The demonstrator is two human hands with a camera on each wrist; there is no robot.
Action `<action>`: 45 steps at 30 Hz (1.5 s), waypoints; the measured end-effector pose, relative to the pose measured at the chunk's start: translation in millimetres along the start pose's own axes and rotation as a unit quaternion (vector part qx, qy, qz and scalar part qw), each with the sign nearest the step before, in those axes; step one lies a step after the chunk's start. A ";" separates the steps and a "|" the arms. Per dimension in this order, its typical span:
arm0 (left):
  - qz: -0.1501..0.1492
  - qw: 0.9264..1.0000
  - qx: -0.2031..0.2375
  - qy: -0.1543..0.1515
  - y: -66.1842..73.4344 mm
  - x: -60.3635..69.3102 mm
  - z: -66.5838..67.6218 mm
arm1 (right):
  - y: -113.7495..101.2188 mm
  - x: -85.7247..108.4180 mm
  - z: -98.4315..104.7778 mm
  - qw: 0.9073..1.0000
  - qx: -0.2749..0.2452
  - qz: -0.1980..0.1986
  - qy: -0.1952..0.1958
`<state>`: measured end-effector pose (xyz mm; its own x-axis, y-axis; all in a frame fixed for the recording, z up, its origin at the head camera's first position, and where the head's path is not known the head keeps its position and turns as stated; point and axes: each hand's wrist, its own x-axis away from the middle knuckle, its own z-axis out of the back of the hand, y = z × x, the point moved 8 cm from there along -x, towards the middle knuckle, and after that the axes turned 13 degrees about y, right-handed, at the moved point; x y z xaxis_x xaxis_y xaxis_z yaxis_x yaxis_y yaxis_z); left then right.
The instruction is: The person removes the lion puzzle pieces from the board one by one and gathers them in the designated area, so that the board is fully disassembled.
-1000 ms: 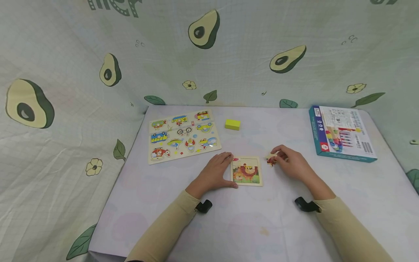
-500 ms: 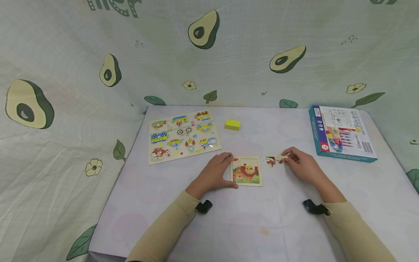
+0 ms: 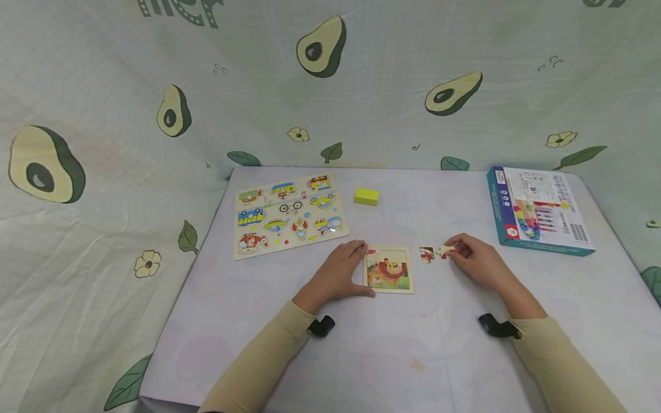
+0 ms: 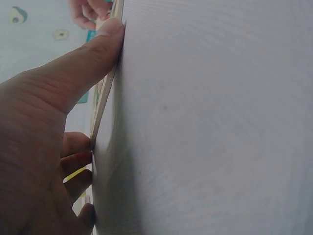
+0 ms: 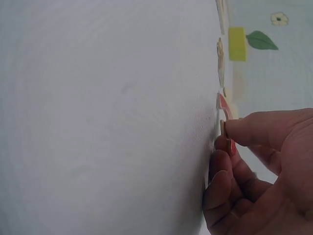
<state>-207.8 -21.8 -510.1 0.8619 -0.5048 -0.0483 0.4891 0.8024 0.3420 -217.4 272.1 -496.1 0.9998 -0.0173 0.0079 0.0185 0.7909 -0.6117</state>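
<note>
My left hand (image 3: pixel 338 272) holds the left side of a small wooden lion jigsaw puzzle (image 3: pixel 389 271), thumb at its near edge and fingertips at the far corner. In the left wrist view, the thumb lies along the thin wooden edge of the puzzle. My right hand (image 3: pixel 475 258) pinches a small pale puzzle piece (image 3: pixel 444 250) with some red on it, just above or on the table; the right wrist view shows thumb and fingertip on its thin edge, the other fingers curled. Between that piece and the puzzle lies another dark red and brown piece (image 3: pixel 427 254).
A wooden board with vehicle pictures (image 3: pixel 289 215) lies at the back left. Near it sits a yellow block (image 3: pixel 366 197). A flat blue and white box (image 3: pixel 539 209) lies at the back right. Cloth with avocado prints (image 3: pixel 382 115) hangs behind the table.
My right hand has moved right, from over the red-brown piece to the pale piece, leaving the red-brown piece in full sight. The left hand and the puzzle have stayed still.
</note>
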 end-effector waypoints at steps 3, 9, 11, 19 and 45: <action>0.000 1.000 0.000 0.001 0.5 0.3 1.1 | -0.9 -0.7 -0.3 1.000 0.005 -0.001 -0.002; -0.002 1.000 0.001 0.002 1.7 0.8 2.8 | -0.7 -1.8 -0.5 1.000 0.013 -0.001 -0.003; -0.003 1.000 0.000 0.003 1.8 0.8 3.2 | -0.4 -2.0 -0.3 1.000 0.014 0.000 -0.002; -0.002 1.000 -0.004 0.002 0.7 -0.1 2.4 | 1.5 -3.1 -1.6 1.000 0.016 0.010 -0.003; 0.001 1.000 -0.001 0.001 -0.2 0.3 -0.2 | -2.6 0.5 1.2 1.000 0.013 0.007 0.016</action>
<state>-207.6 -22.0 -510.3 0.8631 -0.5027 -0.0495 0.4877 0.8039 0.3404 -216.9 270.8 -493.5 0.9994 -0.0244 -0.0261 0.0042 0.8067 -0.5910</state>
